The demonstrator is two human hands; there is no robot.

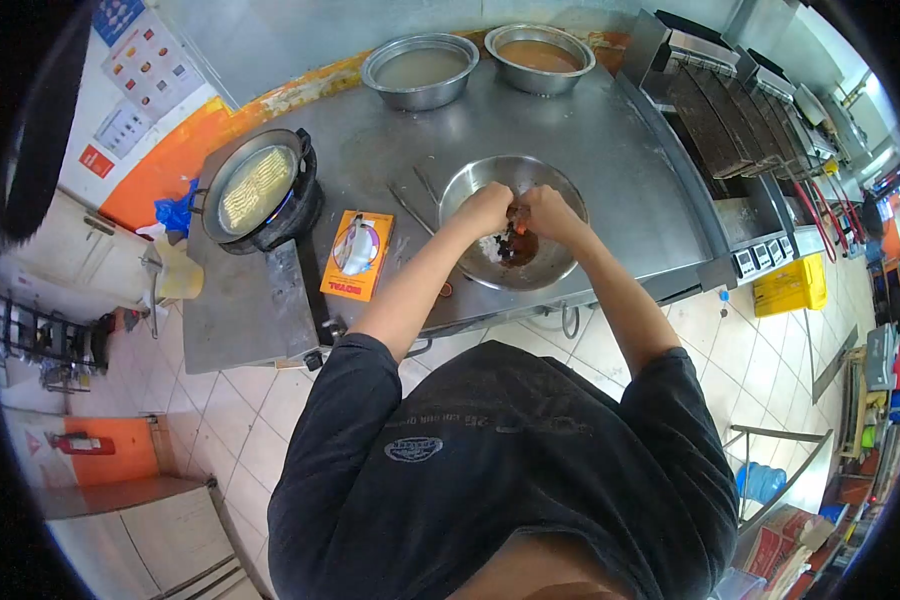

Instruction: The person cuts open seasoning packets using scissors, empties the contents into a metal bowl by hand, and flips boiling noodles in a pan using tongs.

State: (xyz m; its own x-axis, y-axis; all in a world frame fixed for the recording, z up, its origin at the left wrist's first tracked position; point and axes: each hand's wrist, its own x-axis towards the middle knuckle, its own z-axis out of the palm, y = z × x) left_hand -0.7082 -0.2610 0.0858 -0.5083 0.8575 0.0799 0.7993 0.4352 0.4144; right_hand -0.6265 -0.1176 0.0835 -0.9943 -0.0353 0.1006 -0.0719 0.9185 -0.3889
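My left hand [485, 209] and my right hand [553, 213] are close together over a steel mixing bowl [572, 188]. Both have their fingers closed on a small reddish-brown sachet [519, 214], one at each side. Below it in the bowl lie a dark reddish-brown seasoning [519, 250] and some white matter [490, 248]. To the left, a pan [208, 205] on a burner holds a pale block of noodles [256, 188] in liquid. An orange box [356, 256] lies flat on the steel table [370, 140] between the pan and the bowl.
Two metal basins stand at the back, one with cloudy liquid [420, 68], one with orange-brown liquid [540, 56]. Tongs [410, 207] lie left of the bowl. A fryer [720, 110] adjoins the table on the right. A yellow container [790, 285] is below it.
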